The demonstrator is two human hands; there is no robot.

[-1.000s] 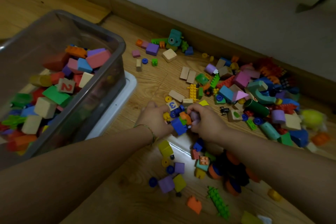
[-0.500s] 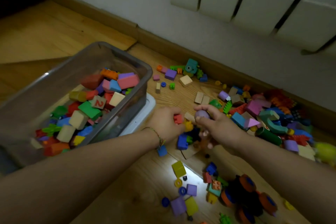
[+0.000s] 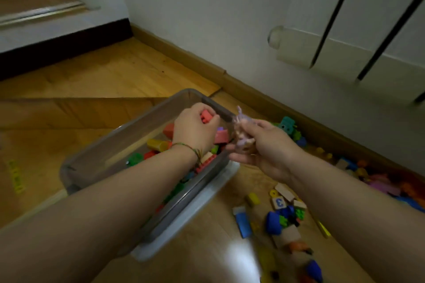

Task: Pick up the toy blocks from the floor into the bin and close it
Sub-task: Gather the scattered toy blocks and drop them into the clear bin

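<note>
A clear plastic bin [image 3: 147,122] holding several coloured blocks stands on the wooden floor, on top of its white lid [image 3: 195,209]. My left hand [image 3: 195,131] hovers over the bin's far right corner, its fingers curled round a red block [image 3: 205,116]. My right hand [image 3: 264,147] is just outside the bin's right rim and holds a blurred purple piece [image 3: 242,135]. Loose blocks [image 3: 282,211] lie scattered on the floor to the right, among them a number-3 cube [image 3: 278,202].
A wall with a wooden skirting board [image 3: 253,89] runs behind the bin, and a white radiator [image 3: 345,37] hangs above it. More toys [image 3: 379,181] pile up along the skirting at right. A yellow piece [image 3: 16,177] lies on the floor far left.
Both hands lifted from the floor pile and swung left to the bin, the left carrying a red block, the right a purple piece. The view tilted up and left.
</note>
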